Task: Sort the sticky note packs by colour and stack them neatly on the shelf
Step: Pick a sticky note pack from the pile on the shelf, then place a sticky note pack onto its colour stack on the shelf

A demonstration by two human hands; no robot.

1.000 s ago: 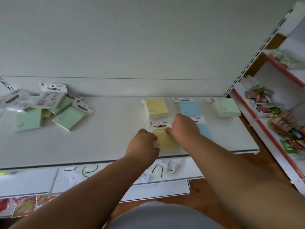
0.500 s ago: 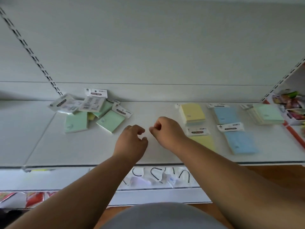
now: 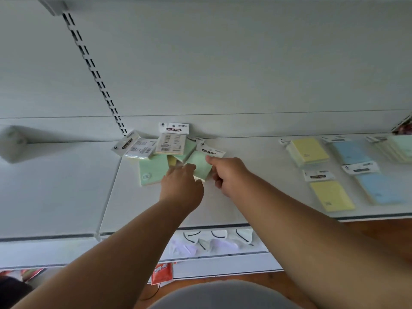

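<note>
A person's right hand [image 3: 225, 175] pinches the near right corner of a green sticky note pack [image 3: 199, 164] at the centre of the frame, thumb on top and fingers curled beneath its edge, while the left hand [image 3: 181, 186] reaches in just beside it, fingers extended and resting on the same pack's left edge, not curled round anything. The pack sits at the right end of an unsorted heap [image 3: 160, 150] of green, yellow and face-down packs, their white header cards fanned against the back panel [image 3: 223, 63] of the white shelf [image 3: 55, 192]. Another green pack [image 3: 152, 171] lies at the heap's near left, touching the left hand's fingertips. Toward the right of the frame, well apart from the heap, sorted packs lie in rows: a yellow stack [image 3: 308, 151] at the back with a single yellow pack [image 3: 330, 194] in front of it, a blue pack [image 3: 350, 151] at the back with a second blue pack [image 3: 376, 186] in front, and a green stack [image 3: 396, 148] at the far right edge. A slotted upright [image 3: 93, 72] runs diagonally down the upper left. At the bottom, a lower shelf [image 3: 223, 264] holds white packets with dark curved shapes, and a red packet [image 3: 162, 273] hangs beneath.
</note>
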